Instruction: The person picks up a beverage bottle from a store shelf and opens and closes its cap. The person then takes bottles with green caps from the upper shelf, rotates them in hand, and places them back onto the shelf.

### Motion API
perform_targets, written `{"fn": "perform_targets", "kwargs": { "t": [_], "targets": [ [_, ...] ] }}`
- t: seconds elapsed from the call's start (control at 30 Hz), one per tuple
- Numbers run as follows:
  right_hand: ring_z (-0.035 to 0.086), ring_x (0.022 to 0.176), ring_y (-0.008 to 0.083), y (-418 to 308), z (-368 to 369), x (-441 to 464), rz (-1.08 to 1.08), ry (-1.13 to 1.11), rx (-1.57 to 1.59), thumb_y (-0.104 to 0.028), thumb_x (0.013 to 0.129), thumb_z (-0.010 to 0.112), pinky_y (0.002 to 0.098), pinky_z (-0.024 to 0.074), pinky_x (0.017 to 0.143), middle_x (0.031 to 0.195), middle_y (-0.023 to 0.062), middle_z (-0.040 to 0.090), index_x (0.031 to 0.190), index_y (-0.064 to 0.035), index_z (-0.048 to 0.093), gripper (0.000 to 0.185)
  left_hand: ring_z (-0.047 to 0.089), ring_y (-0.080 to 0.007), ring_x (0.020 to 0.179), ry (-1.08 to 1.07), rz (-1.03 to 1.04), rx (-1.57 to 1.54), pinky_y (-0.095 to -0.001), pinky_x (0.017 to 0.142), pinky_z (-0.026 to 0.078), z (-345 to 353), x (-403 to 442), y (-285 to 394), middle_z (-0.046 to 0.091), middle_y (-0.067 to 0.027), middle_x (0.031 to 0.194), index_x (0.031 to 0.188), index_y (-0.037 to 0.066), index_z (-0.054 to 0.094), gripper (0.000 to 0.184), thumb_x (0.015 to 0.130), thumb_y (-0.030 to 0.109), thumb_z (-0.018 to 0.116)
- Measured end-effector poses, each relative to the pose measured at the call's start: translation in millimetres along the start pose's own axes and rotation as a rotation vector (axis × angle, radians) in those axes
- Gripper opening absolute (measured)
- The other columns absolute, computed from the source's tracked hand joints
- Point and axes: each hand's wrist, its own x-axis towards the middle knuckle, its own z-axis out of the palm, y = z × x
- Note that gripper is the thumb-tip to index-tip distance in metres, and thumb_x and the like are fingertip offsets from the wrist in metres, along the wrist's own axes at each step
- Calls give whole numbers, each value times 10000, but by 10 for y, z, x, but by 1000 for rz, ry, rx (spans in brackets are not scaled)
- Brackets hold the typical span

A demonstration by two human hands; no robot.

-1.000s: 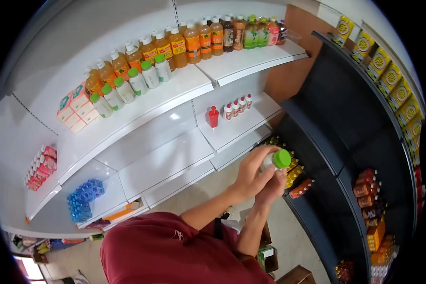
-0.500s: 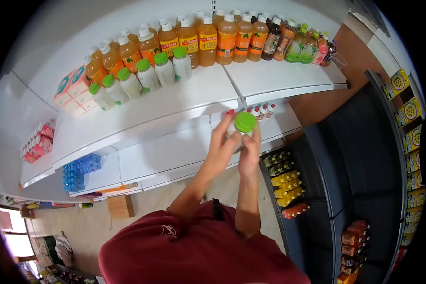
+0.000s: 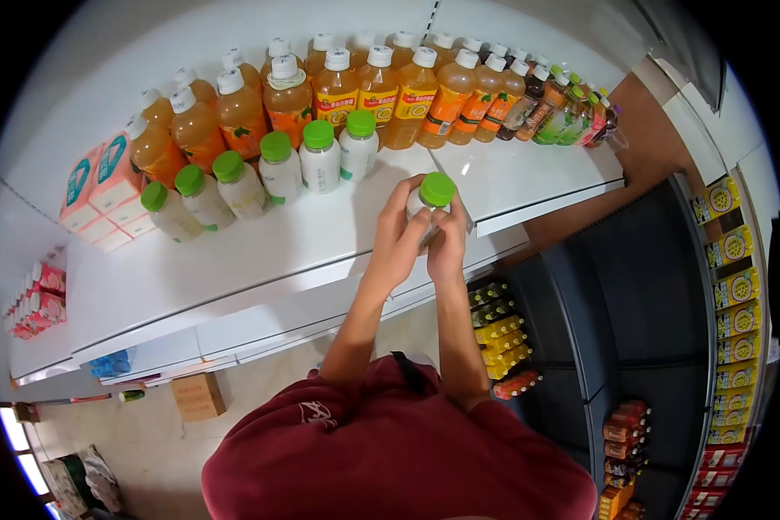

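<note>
Between both hands is a white bottle with a green cap (image 3: pixel 437 190), held upright over the front edge of the upper white shelf (image 3: pixel 312 251). My left hand (image 3: pixel 396 234) wraps round its left side. My right hand (image 3: pixel 447 241) grips its right side, thumbs near each other on the front. To the left, a row of several white bottles with green caps (image 3: pixel 321 160) stands on the shelf. Behind them are orange drink bottles with white caps (image 3: pixel 288 104). The lower part of the held bottle is hidden by my fingers.
Tissue packs (image 3: pixel 104 191) sit at the shelf's left end. Dark shelving (image 3: pixel 641 286) stands at the right, with yellow bottles (image 3: pixel 503 338) low down and yellow packs (image 3: pixel 738 321) along its far side. A cardboard box (image 3: pixel 198 397) lies on the floor.
The view has shifted closer to the upper shelf. Both hands, still round the bottle, have come up from in front of the lower shelves to the upper shelf's edge.
</note>
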Motion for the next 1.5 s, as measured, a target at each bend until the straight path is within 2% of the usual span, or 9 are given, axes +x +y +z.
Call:
{"fn": "perform_targets", "kwargs": {
  "t": [0.23,0.37,0.6,0.7,0.97,1.17,1.3,1.47,1.5],
  "targets": [
    [515,1058,153,258,-90,324,47,-63,139,-234,843,530,287,405,959,1093,66,570,1200,-4,546,426,470,-308,1393,31,52,117,-368,1163,338,-57,148,-95,496,-226,1497,1493,-63,410,577,939,75,495],
    [526,1113,169,347,-71,460,64,-111,158,-213,851,546,305,413,1002,1149,90,566,1235,-3,526,438,438,-332,1441,113,37,129,-369,1187,319,-68,177,-216,459,-240,1543,1530,-62,368,626,923,42,481],
    [515,1179,187,452,-94,490,37,-160,239,-165,864,552,321,414,1043,1261,107,538,1299,2,480,471,458,-352,1433,167,47,281,-378,1183,336,-43,165,-176,484,-238,1524,1525,-53,382,639,907,33,517],
    [522,1195,202,378,-60,442,-10,-143,196,-120,861,554,332,422,1051,1280,113,535,1321,5,471,484,491,-349,1408,252,157,309,-386,1171,356,-21,178,-316,524,-238,1485,1510,-46,408,642,881,-5,529],
    [598,1178,254,419,-48,444,-136,-7,-58,82,789,554,372,486,1026,1299,132,535,1371,21,535,585,588,-329,1307,367,129,441,-383,1092,449,54,135,-315,615,-233,1382,1445,-41,503,581,867,-60,562],
    [599,1116,249,467,-82,464,-234,72,-293,80,771,626,365,492,1018,1259,127,536,1395,-12,582,632,585,-351,1296,429,67,436,-391,1044,490,99,160,-241,559,-237,1438,1443,-39,510,539,905,-43,548],
    [616,1067,180,404,-56,428,-138,79,-379,43,822,690,322,535,936,1260,117,564,1409,-51,603,602,571,-383,1301,385,173,711,-402,1009,517,64,118,-289,506,-252,1477,1440,-55,506,504,938,-8,522],
    [627,884,142,375,4,463,-165,72,-294,78,880,652,267,581,739,1219,110,548,1428,-73,594,572,524,-414,1355,332,45,560,-403,1058,483,107,139,-244,454,-290,1530,1461,-79,474,502,980,62,497],
    [635,894,152,385,0,479,-168,66,-294,75,891,633,277,589,750,1247,119,547,1416,-35,594,538,510,-419,1372,315,26,557,-400,1075,471,98,146,-241,437,-297,1546,1468,-82,466,500,997,83,487]
  ]
}}
